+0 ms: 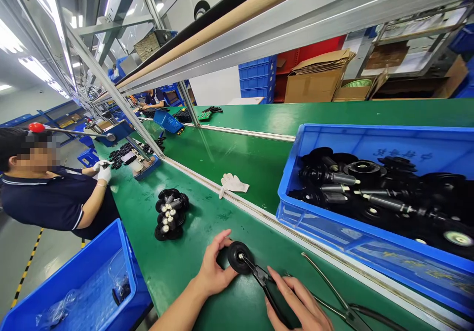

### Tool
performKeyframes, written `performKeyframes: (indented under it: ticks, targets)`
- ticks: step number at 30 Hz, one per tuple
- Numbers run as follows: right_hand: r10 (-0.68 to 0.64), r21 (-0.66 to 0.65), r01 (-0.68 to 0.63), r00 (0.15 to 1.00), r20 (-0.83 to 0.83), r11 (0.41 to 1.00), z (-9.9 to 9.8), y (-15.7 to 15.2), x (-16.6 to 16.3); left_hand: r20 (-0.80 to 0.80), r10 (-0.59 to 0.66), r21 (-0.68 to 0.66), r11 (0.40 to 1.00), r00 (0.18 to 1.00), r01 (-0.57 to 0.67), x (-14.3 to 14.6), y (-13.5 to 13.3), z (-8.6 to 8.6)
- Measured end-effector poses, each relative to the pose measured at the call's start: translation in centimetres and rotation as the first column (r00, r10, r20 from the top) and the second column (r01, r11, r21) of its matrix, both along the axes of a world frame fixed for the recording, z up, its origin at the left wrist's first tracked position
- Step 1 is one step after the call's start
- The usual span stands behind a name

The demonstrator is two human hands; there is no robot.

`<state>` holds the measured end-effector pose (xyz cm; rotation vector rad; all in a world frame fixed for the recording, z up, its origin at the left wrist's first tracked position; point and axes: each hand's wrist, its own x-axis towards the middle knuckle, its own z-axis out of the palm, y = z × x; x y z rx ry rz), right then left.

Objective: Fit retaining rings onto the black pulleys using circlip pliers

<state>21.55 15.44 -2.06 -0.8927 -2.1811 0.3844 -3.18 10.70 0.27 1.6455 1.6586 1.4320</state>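
My left hand [212, 271] is closed around the edge of a black round wheel-like part [234, 262] with a small white centre, just above the green bench. In my right hand [298, 305] is a pair of long-nosed pliers [261, 275] with dark handles. The tips of these pliers meet the white centre of the wheel-like part. Beside my right hand lies a second long-jawed pair of pliers [350, 315], its handles running out of the frame. A cluster of black round parts with white ends [171, 214] sits on the bench beyond my left hand.
At right, a blue crate [326, 130] holds many black parts. A white glove [236, 183] lies by the metal rail [259, 213]. Another blue bin [124, 237] stands at lower left. A co-worker [48, 193] in white gloves handles small parts near a lever press [122, 132].
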Motion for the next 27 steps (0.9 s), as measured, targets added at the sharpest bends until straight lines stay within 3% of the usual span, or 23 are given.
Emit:
performKeyframes:
  ticks: [9, 14, 27]
  targets:
    - [-0.04, -0.046, 0.032, 0.984, -0.174, 0.998, 2.0, -0.6, -0.4, -0.094, 0.023, 0.118, 0.993, 0.995, -0.012, -0.7, -0.3, 0.2]
    - [-0.043, -0.022, 0.04, 0.99, -0.138, 0.999, 2.2, -0.6, -0.5, -0.154, -0.024, 0.158, 0.986, 0.988, 0.049, -0.9, -0.2, 0.9]
    - [-0.078, -0.016, 0.077, 0.996, -0.037, 0.997, 2.8, -0.8, -0.9, -0.049, -0.052, -0.045, 0.998, 0.997, 0.049, -1.4, -0.4, 0.2]
